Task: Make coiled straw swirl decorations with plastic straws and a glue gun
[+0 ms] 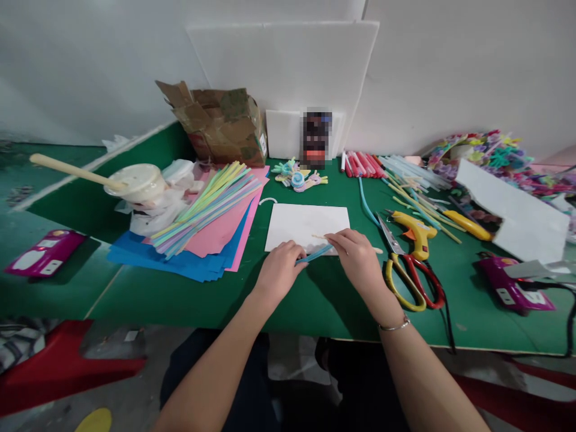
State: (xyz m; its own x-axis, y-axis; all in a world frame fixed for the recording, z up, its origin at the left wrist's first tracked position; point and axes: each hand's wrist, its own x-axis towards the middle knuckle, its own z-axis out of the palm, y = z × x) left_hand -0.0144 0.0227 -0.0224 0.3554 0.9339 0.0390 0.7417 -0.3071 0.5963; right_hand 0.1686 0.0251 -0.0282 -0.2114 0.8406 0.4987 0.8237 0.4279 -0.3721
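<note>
A light-blue pipe cleaner [315, 254] stretches between my two hands above the front edge of a white board [297, 225]. My left hand [281, 267] is closed with its fingertips pinching one end. The fingers of my right hand [357, 255] are pressed together on the other end. A thin cream-coloured strip [318, 237] shows beside my right fingertips; my hand hides part of it. Behind the board lie small pastel pipe cleaner figures [297, 179], one with a blue spiral. A small white curved piece [268, 200] rests at the board's back left corner.
To the right lie scissors [396, 246], a yellow glue gun [416, 233], a yellow-handled cutter [468, 225] and red-pink bundles [362, 164]. Pastel pipe cleaners [211, 207] cover coloured sheets [171, 258] at left. A cardboard box [225, 123] and propped phone [316, 138] stand behind.
</note>
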